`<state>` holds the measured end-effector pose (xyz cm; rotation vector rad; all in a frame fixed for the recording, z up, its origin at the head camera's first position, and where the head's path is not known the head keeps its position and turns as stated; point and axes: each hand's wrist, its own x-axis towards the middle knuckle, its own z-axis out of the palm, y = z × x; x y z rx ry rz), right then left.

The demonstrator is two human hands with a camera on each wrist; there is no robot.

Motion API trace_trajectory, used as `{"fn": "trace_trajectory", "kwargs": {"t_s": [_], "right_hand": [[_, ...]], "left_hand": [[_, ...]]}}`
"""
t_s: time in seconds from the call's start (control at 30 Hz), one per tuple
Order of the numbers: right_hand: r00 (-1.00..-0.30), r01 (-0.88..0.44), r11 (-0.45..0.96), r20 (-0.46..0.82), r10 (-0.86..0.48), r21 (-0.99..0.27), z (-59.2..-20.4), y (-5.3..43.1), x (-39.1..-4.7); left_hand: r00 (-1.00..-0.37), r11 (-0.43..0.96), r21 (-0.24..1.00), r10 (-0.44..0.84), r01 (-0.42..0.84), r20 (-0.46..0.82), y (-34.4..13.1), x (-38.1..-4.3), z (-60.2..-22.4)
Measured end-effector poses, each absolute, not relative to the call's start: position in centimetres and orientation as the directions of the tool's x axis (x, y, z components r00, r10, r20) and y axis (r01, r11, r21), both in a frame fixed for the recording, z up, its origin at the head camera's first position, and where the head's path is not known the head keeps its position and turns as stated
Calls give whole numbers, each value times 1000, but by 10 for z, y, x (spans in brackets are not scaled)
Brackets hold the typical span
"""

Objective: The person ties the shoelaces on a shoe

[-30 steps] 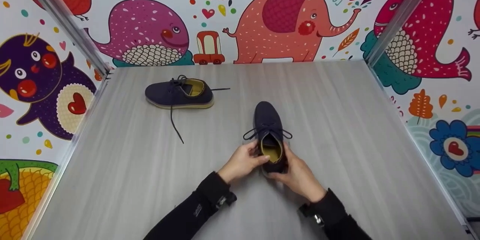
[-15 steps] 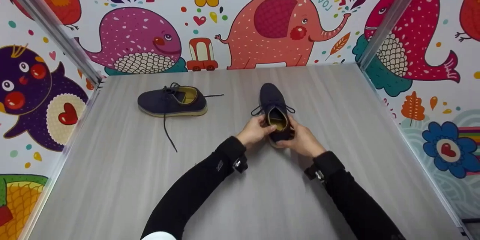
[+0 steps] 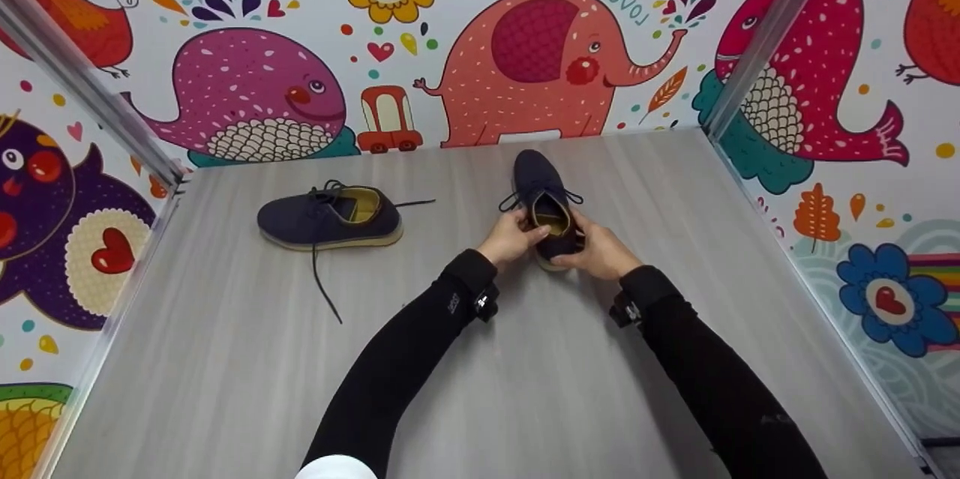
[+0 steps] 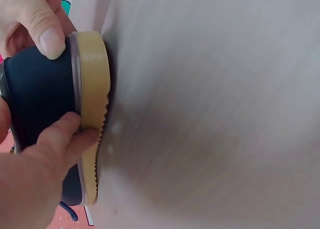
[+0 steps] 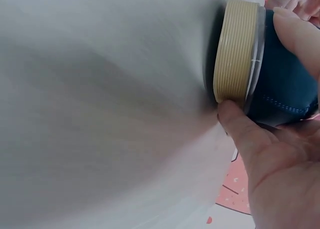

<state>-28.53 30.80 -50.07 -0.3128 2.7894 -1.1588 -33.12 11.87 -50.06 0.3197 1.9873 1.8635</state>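
A navy lace-up shoe with a tan sole and yellow lining points toward the back wall, its laces tied in a bow. My left hand grips its left side, thumb over the collar and fingers along the side and sole edge. On the other side, my right hand holds the heel, its thumb behind it. In the left wrist view the ribbed sole sits right at the table surface. A matching shoe lies to the left, toe pointing left, its laces loose with ends trailing on the table.
A grey wood-grain table carries both shoes. Behind it stands a wall printed with cartoon animals, close beyond the held shoe's toe. Printed side panels and metal posts border the table.
Both hands have moved the held shoe forward across the table, nearer to the back wall, keeping their grip. The other shoe stays where it was; the head view has shifted.
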Motion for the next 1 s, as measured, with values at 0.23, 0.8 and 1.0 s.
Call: {"fn": "trace_trajectory", "kwargs": {"t_s": [0.23,0.8,1.0], "right_hand": [[-976,-134,700,-28,-215,-701,-500,309,-296],[-970,-135,683,-45,-240,-718,-499,310,-298],[-972,-43,692,-130,-196,-721,-489,316,-286]], "left_hand": [[-896,103,992,430,-72,-110,120,-342,-498],[-911,270,963,399,11,-102,113,-340,-495],[-913,421,906,386,48,-131,90,-333,-486]]}}
